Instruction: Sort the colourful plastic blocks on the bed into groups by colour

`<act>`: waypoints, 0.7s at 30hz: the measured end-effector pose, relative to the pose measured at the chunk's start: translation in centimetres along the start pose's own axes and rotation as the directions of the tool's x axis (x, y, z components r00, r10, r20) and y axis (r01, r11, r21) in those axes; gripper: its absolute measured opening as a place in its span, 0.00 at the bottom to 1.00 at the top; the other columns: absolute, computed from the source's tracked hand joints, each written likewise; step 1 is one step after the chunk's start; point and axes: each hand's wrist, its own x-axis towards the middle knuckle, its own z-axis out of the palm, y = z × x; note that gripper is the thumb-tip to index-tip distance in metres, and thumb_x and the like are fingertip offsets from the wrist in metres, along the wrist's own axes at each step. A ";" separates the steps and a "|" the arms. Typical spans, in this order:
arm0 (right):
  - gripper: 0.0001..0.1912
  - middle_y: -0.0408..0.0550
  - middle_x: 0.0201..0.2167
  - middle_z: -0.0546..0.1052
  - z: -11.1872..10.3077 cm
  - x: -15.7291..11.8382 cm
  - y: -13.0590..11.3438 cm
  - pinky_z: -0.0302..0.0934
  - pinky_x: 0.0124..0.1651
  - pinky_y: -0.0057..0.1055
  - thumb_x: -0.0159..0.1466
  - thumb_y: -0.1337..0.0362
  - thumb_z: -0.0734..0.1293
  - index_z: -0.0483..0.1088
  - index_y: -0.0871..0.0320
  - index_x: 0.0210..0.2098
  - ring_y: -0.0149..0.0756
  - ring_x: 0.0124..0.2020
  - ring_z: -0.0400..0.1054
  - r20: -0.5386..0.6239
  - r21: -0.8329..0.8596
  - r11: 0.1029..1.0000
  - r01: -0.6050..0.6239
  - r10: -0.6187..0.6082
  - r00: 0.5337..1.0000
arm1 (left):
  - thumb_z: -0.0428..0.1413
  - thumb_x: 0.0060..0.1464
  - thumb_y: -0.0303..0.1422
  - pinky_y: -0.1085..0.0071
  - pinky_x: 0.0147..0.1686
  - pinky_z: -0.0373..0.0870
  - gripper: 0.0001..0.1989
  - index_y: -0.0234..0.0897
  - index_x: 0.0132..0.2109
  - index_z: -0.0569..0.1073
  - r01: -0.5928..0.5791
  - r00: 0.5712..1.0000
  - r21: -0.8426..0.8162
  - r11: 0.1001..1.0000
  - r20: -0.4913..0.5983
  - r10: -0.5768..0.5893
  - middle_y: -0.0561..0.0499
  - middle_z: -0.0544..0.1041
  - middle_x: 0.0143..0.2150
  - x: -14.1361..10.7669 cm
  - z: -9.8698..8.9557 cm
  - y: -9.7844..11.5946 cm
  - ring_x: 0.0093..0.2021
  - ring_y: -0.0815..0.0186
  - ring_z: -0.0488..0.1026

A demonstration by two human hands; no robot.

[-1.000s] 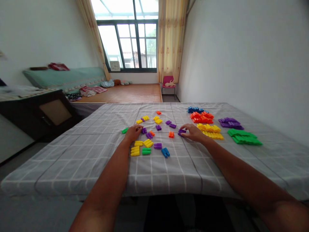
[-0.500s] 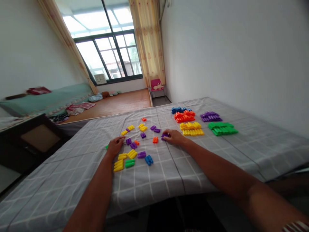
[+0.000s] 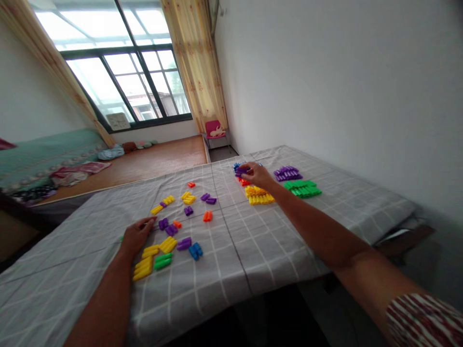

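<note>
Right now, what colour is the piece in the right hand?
Purple: the piece in the right hand shows in the head view.

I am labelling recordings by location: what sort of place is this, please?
Probably a home bedroom: a wide bed stands by a window with patterned curtains, and a plush toy sits on a pink chair.

Premises appear to be a bedroom in a home. Evidence noted: a wide bed [image 3: 177,150] bearing crumpled fabrics [image 3: 77,172], patterned yellow curtains [image 3: 198,62] beside a large window [image 3: 126,82], a pink chair [image 3: 210,125] holding a soft toy [image 3: 218,132], and a checked tablecloth [image 3: 275,250].
</note>
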 end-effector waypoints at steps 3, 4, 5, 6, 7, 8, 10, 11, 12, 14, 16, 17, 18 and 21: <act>0.16 0.49 0.40 0.79 -8.0 1.5 5.4 0.67 0.40 0.33 0.56 0.60 0.69 0.72 0.57 0.44 0.36 0.35 0.73 -0.283 -0.162 0.978 -0.130 0.081 0.956 | 0.50 0.47 0.51 0.71 0.35 0.72 0.30 0.35 0.48 0.78 -0.016 1.000 0.006 1.000 0.007 0.016 0.48 0.81 0.33 0.3 0.1 -0.4 0.35 0.59 0.77; 0.16 0.50 0.39 0.79 -10.5 1.4 7.5 0.66 0.41 0.34 0.55 0.59 0.69 0.72 0.58 0.42 0.37 0.35 0.73 -0.377 -0.224 0.951 -0.212 0.116 0.919 | 0.50 0.46 0.52 0.71 0.35 0.72 0.31 0.35 0.49 0.78 -0.026 1.000 0.001 1.000 0.013 0.026 0.48 0.81 0.34 0.4 0.1 -0.6 0.35 0.59 0.77; 0.16 0.51 0.38 0.79 -12.8 0.9 9.8 0.66 0.41 0.35 0.55 0.58 0.69 0.73 0.58 0.40 0.38 0.35 0.73 -0.463 -0.279 0.912 -0.302 0.148 0.874 | 0.50 0.46 0.52 0.71 0.35 0.72 0.31 0.35 0.49 0.78 -0.034 0.999 -0.003 0.999 0.018 0.034 0.48 0.81 0.34 0.5 0.1 -0.7 0.35 0.59 0.77; 0.16 0.51 0.37 0.79 -14.6 0.1 12.1 0.65 0.42 0.35 0.53 0.57 0.70 0.73 0.59 0.39 0.40 0.36 0.73 -0.523 -0.322 0.860 -0.395 0.187 0.832 | 0.50 0.46 0.52 0.71 0.35 0.72 0.31 0.35 0.48 0.78 -0.038 0.999 -0.005 0.999 0.024 0.038 0.48 0.81 0.34 0.6 0.1 -0.8 0.35 0.59 0.77; 0.16 0.52 0.36 0.79 -16.1 -0.8 14.3 0.65 0.41 0.35 0.52 0.56 0.71 0.73 0.58 0.37 0.41 0.36 0.73 -0.563 -0.350 0.807 -0.475 0.224 0.796 | 0.50 0.46 0.53 0.71 0.34 0.72 0.31 0.35 0.48 0.78 -0.037 0.999 -0.004 0.999 0.028 0.037 0.48 0.81 0.33 0.6 0.1 -0.9 0.34 0.59 0.77; 0.16 0.52 0.35 0.79 -17.1 -1.8 16.3 0.65 0.41 0.35 0.52 0.54 0.70 0.73 0.58 0.35 0.41 0.35 0.73 -0.582 -0.368 0.756 -0.542 0.267 0.768 | 0.50 0.46 0.53 0.71 0.33 0.72 0.31 0.35 0.48 0.78 -0.034 0.999 0.000 0.999 0.033 0.034 0.48 0.81 0.32 0.7 0.0 -0.9 0.34 0.59 0.77; 0.17 0.51 0.31 0.79 -18.0 -3.4 19.4 0.64 0.38 0.35 0.50 0.51 0.70 0.74 0.58 0.31 0.42 0.33 0.72 -0.561 -0.382 0.677 -0.629 0.371 0.740 | 0.51 0.46 0.53 0.71 0.33 0.72 0.30 0.36 0.48 0.78 -0.028 0.999 0.009 1.000 0.036 0.028 0.48 0.81 0.32 0.7 -0.1 -0.8 0.33 0.59 0.77; 0.18 0.51 0.30 0.79 -18.1 -4.1 20.5 0.64 0.37 0.35 0.50 0.50 0.70 0.74 0.58 0.30 0.42 0.33 0.72 -0.538 -0.393 0.650 -0.650 0.411 0.736 | 0.51 0.46 0.52 0.71 0.33 0.72 0.30 0.37 0.47 0.79 -0.028 0.999 0.014 1.000 0.038 0.028 0.48 0.81 0.32 0.7 -0.1 -0.7 0.33 0.59 0.77; 0.18 0.51 0.30 0.79 -18.0 -4.5 21.2 0.64 0.37 0.34 0.50 0.49 0.70 0.74 0.58 0.30 0.42 0.33 0.72 -0.516 -0.408 0.627 -0.664 0.441 0.734 | 0.51 0.46 0.52 0.71 0.33 0.72 0.29 0.37 0.47 0.79 -0.029 0.999 0.021 0.999 0.037 0.028 0.48 0.82 0.33 0.7 -0.2 -0.7 0.34 0.59 0.78; 0.18 0.52 0.30 0.79 -17.6 -4.8 22.0 0.63 0.37 0.34 0.50 0.49 0.70 0.75 0.57 0.31 0.43 0.34 0.72 -0.489 -0.445 0.582 -0.680 0.478 0.729 | 0.51 0.46 0.52 0.71 0.34 0.73 0.28 0.38 0.47 0.79 -0.030 0.999 0.042 0.999 0.031 0.029 0.48 0.82 0.34 0.8 -0.3 -0.6 0.36 0.58 0.78; 0.19 0.52 0.31 0.79 -17.3 -4.8 22.2 0.63 0.38 0.34 0.50 0.48 0.70 0.76 0.57 0.32 0.43 0.35 0.73 -0.466 -0.480 0.541 -0.690 0.510 0.723 | 0.51 0.46 0.52 0.71 0.35 0.73 0.27 0.39 0.46 0.79 -0.028 0.999 0.064 0.998 0.028 0.027 0.49 0.82 0.35 0.9 -0.2 -0.6 0.37 0.58 0.78; 0.19 0.52 0.32 0.79 -17.3 -4.7 22.2 0.63 0.37 0.34 0.51 0.48 0.69 0.76 0.57 0.32 0.43 0.35 0.73 -0.442 -0.495 0.529 -0.689 0.529 0.724 | 0.51 0.47 0.51 0.71 0.35 0.73 0.27 0.39 0.46 0.79 -0.031 0.999 0.070 0.997 0.027 0.029 0.49 0.82 0.35 0.9 -0.2 -0.7 0.37 0.58 0.78; 0.19 0.52 0.32 0.79 -17.3 -4.7 22.2 0.63 0.37 0.34 0.51 0.48 0.69 0.77 0.57 0.33 0.43 0.35 0.73 -0.415 -0.509 0.524 -0.683 0.546 0.728 | 0.51 0.47 0.51 0.71 0.35 0.73 0.27 0.40 0.46 0.79 -0.034 0.999 0.073 0.997 0.029 0.032 0.49 0.82 0.35 1.0 -0.1 -0.9 0.37 0.58 0.78; 0.18 0.52 0.32 0.79 -17.4 -4.5 22.1 0.62 0.37 0.34 0.52 0.49 0.69 0.77 0.57 0.32 0.43 0.35 0.72 -0.335 -0.535 0.525 -0.661 0.587 0.737 | 0.51 0.47 0.52 0.70 0.35 0.73 0.28 0.39 0.47 0.79 -0.040 0.999 0.075 0.996 0.033 0.037 0.48 0.82 0.36 1.0 0.0 -1.3 0.37 0.58 0.78</act>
